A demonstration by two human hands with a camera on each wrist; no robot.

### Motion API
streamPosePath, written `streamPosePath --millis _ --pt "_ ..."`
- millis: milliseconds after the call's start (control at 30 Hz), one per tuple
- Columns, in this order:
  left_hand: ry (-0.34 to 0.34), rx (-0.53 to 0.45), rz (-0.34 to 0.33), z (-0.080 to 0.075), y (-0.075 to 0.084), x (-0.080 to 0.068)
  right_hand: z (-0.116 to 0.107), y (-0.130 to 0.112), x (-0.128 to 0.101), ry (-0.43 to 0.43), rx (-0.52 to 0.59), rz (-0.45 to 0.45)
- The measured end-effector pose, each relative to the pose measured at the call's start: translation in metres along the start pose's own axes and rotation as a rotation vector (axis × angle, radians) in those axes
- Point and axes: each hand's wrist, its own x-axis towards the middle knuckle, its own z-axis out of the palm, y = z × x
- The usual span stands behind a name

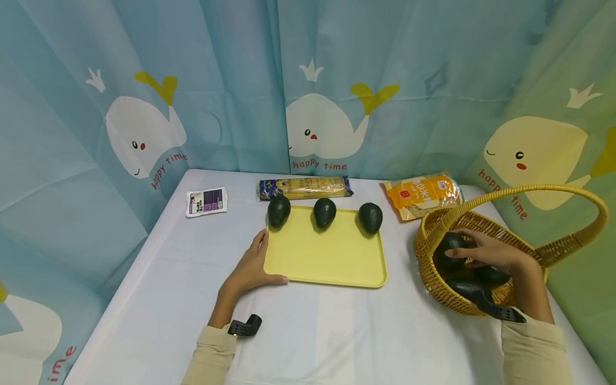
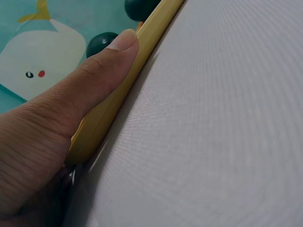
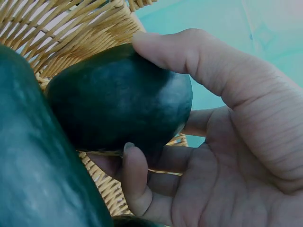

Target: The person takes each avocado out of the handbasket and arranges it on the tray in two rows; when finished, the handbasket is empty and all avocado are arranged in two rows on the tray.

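Observation:
A yellow tray [image 1: 327, 256] lies on the table with three dark green avocados [image 1: 324, 213] along its far edge. My left hand [image 1: 252, 267] holds its near left corner, fingers along the left side and thumb on the front rim. In the left wrist view the thumb [image 2: 102, 71] lies against the tray's edge [image 2: 118, 101]; the other fingers are mostly hidden. Inside the wicker basket [image 1: 435, 280], my right hand [image 1: 493, 250] grips an avocado [image 3: 118, 94], thumb on top and fingers beneath. More avocados [image 3: 42, 156] lie beside it in the basket.
The basket's tall handle [image 1: 529, 190] arches over the right hand. Behind the tray lies a packet of noodles [image 1: 308, 188], with an orange bag [image 1: 423, 195] to its right. A small white and purple pouch [image 1: 207, 202] sits at the far left. Printed curtains [image 1: 240, 80] surround the table.

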Motion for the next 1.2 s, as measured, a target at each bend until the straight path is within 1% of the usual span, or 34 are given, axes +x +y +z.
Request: streamPosePath --millis 200,400,533,800,1033,1200 --pt "0.003 -0.009 0.006 -0.001 0.0 -0.001 0.002 -0.001 -0.004 0.031 -0.053 -0.012" --pt "-0.002 -0.001 0.016 0.0 -0.001 -0.001 0.008 0.003 -0.011 0.082 -0.093 0.019" --pt "-0.012 0.002 0.003 0.0 -0.001 -0.001 0.011 0.005 -0.013 0.093 -0.104 0.03" --pt "-0.013 0.003 0.008 0.0 -0.001 0.001 0.013 0.002 -0.017 0.1 -0.064 0.073" --pt "0.0 -0.004 0.005 0.0 0.0 0.0 0.013 -0.006 -0.022 0.125 -0.076 0.083" --pt "-0.002 0.009 -0.005 -0.001 0.0 0.0 0.015 -0.013 -0.026 0.135 -0.092 0.049"
